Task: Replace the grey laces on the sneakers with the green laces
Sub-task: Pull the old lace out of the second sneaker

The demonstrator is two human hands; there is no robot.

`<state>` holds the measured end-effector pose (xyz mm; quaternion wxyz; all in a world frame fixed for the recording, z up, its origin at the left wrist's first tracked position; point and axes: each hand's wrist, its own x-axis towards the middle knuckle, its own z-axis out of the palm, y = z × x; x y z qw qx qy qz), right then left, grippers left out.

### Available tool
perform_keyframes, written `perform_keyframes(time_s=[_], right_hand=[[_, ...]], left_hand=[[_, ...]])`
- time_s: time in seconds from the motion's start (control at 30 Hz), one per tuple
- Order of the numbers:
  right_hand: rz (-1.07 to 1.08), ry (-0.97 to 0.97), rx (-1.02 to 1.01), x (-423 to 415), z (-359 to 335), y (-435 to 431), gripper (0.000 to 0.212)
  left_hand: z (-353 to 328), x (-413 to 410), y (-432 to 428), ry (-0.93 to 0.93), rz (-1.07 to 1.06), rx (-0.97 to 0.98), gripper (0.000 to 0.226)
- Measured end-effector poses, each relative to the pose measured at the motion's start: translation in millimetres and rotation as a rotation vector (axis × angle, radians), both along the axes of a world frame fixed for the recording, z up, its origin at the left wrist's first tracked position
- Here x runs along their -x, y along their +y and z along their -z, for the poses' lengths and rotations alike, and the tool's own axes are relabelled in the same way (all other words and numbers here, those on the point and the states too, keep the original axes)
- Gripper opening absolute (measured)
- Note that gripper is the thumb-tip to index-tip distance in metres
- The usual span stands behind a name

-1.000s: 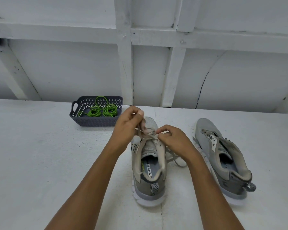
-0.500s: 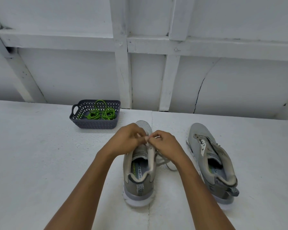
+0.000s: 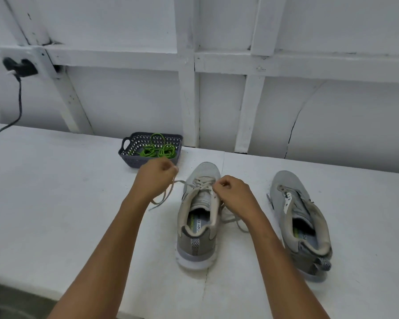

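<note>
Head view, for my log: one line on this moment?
left hand: holds grey lace | right hand: pinches it at laced sneaker | green laces: in basket

Open desk [image 3: 55,203] is found left of the basket [image 3: 134,161] and the middle sneaker [image 3: 195,247]. The strip between that sneaker and the right sneaker [image 3: 286,183] is crossed by a loose grey lace [image 3: 241,226]. Reach behind the basket is blocked by the wall [image 3: 124,107]. The far-left corner is crossed by a cable [image 3: 19,100].

Head view, person's body only. Two arms enter from the lower edge of the frame. Left forearm [image 3: 106,249] and right forearm [image 3: 281,261] are bare along their whole visible length, slender, narrowing toward the wrists. Left hand [image 3: 156,178] and right hand [image 3: 234,194] are bare; knuckle ridges show on both.
</note>
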<state>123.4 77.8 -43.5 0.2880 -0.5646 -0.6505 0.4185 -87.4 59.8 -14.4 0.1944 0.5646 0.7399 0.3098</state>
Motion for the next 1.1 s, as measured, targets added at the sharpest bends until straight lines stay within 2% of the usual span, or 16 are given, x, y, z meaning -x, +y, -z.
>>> perform_keyframes(time_s=[0.03, 0.1, 0.17, 0.23, 0.33, 0.47, 0.57, 0.67, 0.77, 0.8, 0.9, 0.97, 1.1], right_hand=[[-0.006, -0.014, -0.007, 3, 1, 0, 0.01], [0.007, -0.069, -0.059, 9, 0, -2, 0.014], [0.041, -0.25, -0.193, 13, -2, -1, 0.024], [0.004, -0.477, -0.259, 16, -9, -2, 0.029], [-0.067, -0.539, -0.183, 19, -17, -1, 0.023], [0.097, -0.541, -0.16, 14, -19, 2, 0.028], [0.228, -0.482, -0.11, 8, -14, 2, 0.027], [0.257, -0.491, -0.091, 9, -12, -2, 0.026], [0.242, -0.517, -0.135, 17, -12, -4, 0.018], [0.221, -0.532, -0.2, 21, -12, -5, 0.014], [0.063, -0.66, -0.427, 37, -11, -4, 0.02], [-0.021, -0.747, -0.444, 48, -11, -5, 0.02], [-0.058, -0.831, -0.452, 61, -7, 0, 0.02]], left_hand=[[5, 1, 0, 0.129, 0.004, 0.06, 0.028], [10, -1, -1, 0.169, 0.081, 0.097, 0.039], [8, -11, -3, 0.183, 0.216, 0.15, 0.035], [10, -23, -2, 0.353, 0.317, 0.214, 0.034], [13, -31, 5, 0.463, 0.326, 0.2, 0.024], [15, -16, 7, 0.393, 0.26, 0.142, 0.03], [22, -3, 4, 0.255, 0.188, 0.12, 0.033], [28, -1, 0, 0.104, 0.2, 0.107, 0.031], [30, 1, 0, 0.031, 0.266, 0.095, 0.028], [31, 0, 0, 0.021, 0.281, 0.084, 0.028], [34, -2, 0, 0.005, 0.311, 0.05, 0.032], [36, -3, 1, -0.022, 0.332, 0.048, 0.034], [32, -1, 3, -0.019, 0.37, 0.075, 0.031]])
